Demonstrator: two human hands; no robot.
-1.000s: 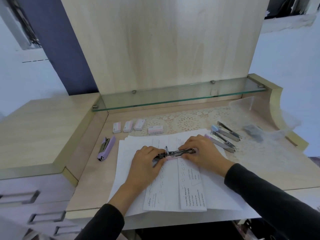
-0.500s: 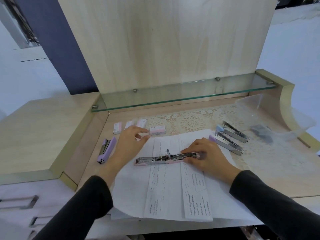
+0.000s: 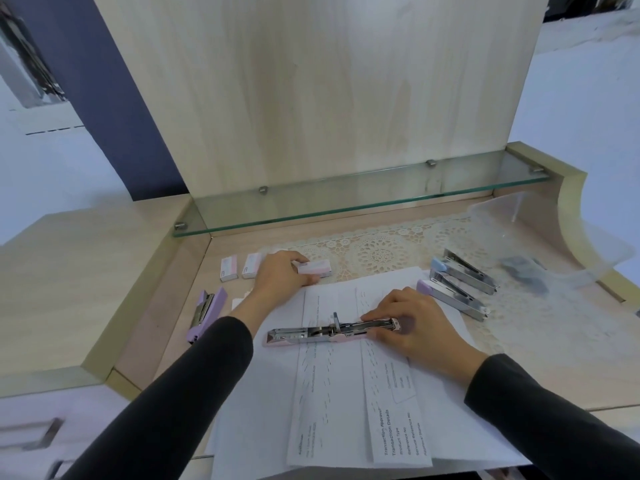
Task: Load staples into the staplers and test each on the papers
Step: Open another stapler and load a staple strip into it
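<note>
Papers lie mid-counter, reaching its front edge. The middle stapler lies across them, left to right. The left stapler lies beside the papers' left edge. To their right, on a lace mat, lie the near stapler and, just behind it, the far stapler. A staple box sits just behind the papers, two more boxes to its left. A glass shelf runs behind everything.

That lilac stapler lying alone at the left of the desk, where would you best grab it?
Probably round its middle, from above, thumb and fingers across the two long sides. The lilac stapler lies flat and narrow, pointing away from the person, with desk showing along both long sides.
</note>
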